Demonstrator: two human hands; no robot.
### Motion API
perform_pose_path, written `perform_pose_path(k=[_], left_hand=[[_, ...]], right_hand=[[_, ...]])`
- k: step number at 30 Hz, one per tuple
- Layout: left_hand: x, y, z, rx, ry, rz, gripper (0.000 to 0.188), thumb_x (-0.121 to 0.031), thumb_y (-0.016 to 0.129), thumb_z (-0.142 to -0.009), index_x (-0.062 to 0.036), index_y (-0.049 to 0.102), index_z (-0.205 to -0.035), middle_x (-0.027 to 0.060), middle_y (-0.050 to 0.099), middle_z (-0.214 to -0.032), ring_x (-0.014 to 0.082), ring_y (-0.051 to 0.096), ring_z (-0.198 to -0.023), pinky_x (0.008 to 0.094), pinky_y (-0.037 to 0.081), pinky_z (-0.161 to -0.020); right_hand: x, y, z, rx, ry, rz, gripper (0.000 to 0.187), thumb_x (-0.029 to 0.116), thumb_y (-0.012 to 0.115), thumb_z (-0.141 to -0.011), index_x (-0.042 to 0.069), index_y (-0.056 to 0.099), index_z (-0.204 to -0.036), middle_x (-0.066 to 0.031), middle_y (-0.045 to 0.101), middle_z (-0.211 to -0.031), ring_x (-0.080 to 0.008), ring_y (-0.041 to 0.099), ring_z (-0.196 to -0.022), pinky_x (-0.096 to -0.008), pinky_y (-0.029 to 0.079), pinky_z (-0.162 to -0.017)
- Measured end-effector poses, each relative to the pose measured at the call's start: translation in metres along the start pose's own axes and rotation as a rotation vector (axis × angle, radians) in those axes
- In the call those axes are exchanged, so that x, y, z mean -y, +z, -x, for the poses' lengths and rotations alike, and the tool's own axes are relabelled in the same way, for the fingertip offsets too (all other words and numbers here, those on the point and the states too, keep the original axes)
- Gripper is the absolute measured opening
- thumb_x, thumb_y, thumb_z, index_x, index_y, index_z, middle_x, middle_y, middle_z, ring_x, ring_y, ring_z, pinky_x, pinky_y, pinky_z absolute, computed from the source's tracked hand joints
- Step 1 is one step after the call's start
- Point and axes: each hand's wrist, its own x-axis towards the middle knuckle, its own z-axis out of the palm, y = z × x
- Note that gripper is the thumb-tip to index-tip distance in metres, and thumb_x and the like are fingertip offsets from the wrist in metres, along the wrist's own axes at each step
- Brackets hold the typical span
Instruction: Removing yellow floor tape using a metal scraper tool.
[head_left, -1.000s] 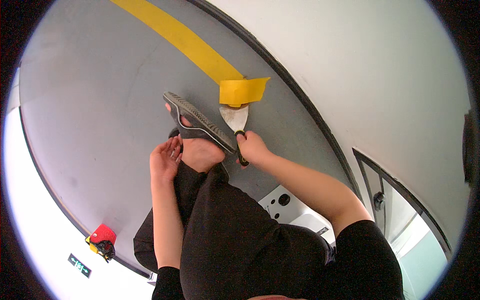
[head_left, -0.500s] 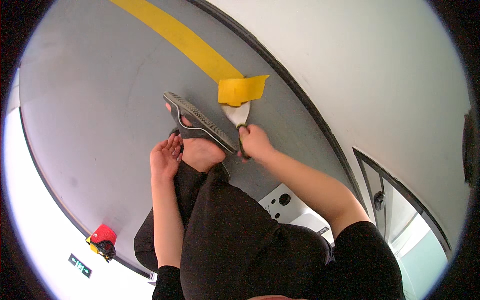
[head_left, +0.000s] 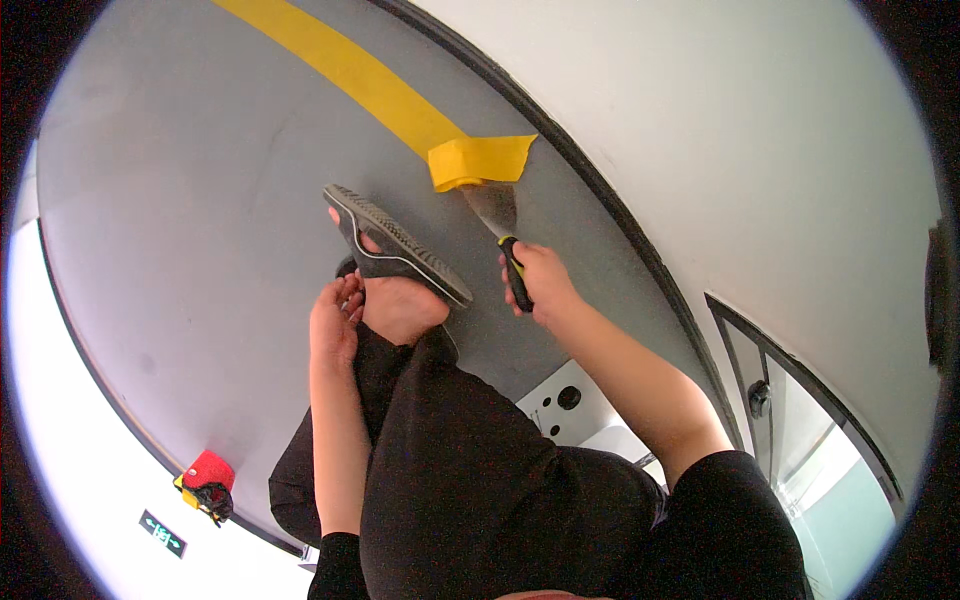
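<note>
A putty knife (head_left: 494, 210) with a broad metal blade and a black and green handle is in my right hand (head_left: 545, 283), fingers wrapped round the grip. Its blade reaches under the lifted, folded end of yellow floor tape (head_left: 482, 160); the blade's front edge is hidden there. Behind the fold, the flat yellow strip (head_left: 345, 75) runs along the floor to the far left. My left hand (head_left: 337, 318) rests beside my bare ankle, holding nothing, its fingers loosely bent and apart. Next to it is my foot in a dark sandal (head_left: 400, 240), sole turned outward.
Grey floor (head_left: 220, 220) spreads to the left. On the right, a white wall (head_left: 720, 150) rises from a dark baseboard (head_left: 600, 190). A white box with black round spots (head_left: 570, 400) stands behind my right forearm. A red cap-like item (head_left: 208, 480) lies at the lower left.
The putty knife and my right hand have shifted to the right, and the handle now slants the other way. The tape's loose end has folded back further. My left hand has barely moved.
</note>
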Motion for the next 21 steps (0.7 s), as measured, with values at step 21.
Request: perform_pose_path(k=[21], left_hand=[[0.001,-0.003,-0.005,0.028,-0.011,0.088,0.028,-0.026,0.052,-0.090,-0.0070,0.058,-0.111,0.0013,0.062,-0.105,0.0163,0.053,-0.090,0.0318,0.038,-0.084]], right_hand=[[-0.004,-0.050,0.010,-0.275,-0.330,1.070,0.038,0.033,0.051,-0.093,-0.003,0.061,-0.100,-0.0261,0.064,-0.100,-0.0433,0.061,-0.093,-0.0509,0.048,-0.081]])
